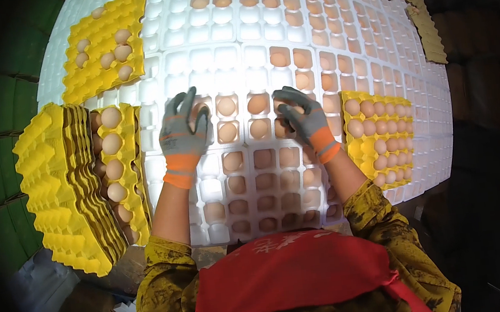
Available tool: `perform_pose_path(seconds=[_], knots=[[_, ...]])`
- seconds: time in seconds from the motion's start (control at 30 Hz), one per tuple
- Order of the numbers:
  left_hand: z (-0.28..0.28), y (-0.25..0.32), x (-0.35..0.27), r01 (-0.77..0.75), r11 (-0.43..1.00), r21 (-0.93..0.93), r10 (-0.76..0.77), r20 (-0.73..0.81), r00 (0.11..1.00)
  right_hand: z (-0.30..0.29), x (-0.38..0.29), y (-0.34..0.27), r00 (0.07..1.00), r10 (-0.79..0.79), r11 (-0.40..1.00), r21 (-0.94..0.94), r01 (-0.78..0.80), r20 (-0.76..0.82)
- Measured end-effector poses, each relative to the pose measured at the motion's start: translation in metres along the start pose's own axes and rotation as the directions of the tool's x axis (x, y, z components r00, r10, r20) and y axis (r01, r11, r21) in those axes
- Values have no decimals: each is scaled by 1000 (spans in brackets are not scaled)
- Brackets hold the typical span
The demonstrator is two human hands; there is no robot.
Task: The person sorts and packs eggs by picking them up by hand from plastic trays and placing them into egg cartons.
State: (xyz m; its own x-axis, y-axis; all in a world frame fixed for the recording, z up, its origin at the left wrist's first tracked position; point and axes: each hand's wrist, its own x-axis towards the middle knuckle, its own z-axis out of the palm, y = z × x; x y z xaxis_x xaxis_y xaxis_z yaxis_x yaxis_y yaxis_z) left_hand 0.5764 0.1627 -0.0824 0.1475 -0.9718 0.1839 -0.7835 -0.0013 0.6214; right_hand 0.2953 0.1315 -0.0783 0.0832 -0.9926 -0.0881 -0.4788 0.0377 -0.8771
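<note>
White foam egg trays (201,60) with square pockets cover the surface before me, some pockets filled with brown eggs (227,106). My left hand (185,128), in a grey and orange work glove, is over the left part of the middle tray, its thumb and fingers around an egg (202,111) in a pocket. To the right, my right hand (302,111), gloved alike, curls over eggs at the pockets; an egg (295,108) shows partly under its fingers. Whether either hand grips its egg firmly cannot be told. Two columns of eggs lie between the hands.
Stacked yellow pulp egg trays (57,190) stand at the left, beside a yellow tray holding a column of eggs (112,144). Another yellow tray (104,48) with scattered eggs lies upper left. A yellow tray (361,149) of eggs is right; more pulp trays (426,28) lie upper right.
</note>
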Motion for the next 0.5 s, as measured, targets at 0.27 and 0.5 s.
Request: perform_pose_path(seconds=[0.27, 0.5], knots=[[23, -34, 17, -250, 931, 267, 278, -72, 958, 18, 58, 37, 828, -561, 731, -470, 495, -2], [23, -17, 7, -140, 985, -97, 122, -179, 976, -107, -81, 10, 942, -323, 842, -481, 244, -88]])
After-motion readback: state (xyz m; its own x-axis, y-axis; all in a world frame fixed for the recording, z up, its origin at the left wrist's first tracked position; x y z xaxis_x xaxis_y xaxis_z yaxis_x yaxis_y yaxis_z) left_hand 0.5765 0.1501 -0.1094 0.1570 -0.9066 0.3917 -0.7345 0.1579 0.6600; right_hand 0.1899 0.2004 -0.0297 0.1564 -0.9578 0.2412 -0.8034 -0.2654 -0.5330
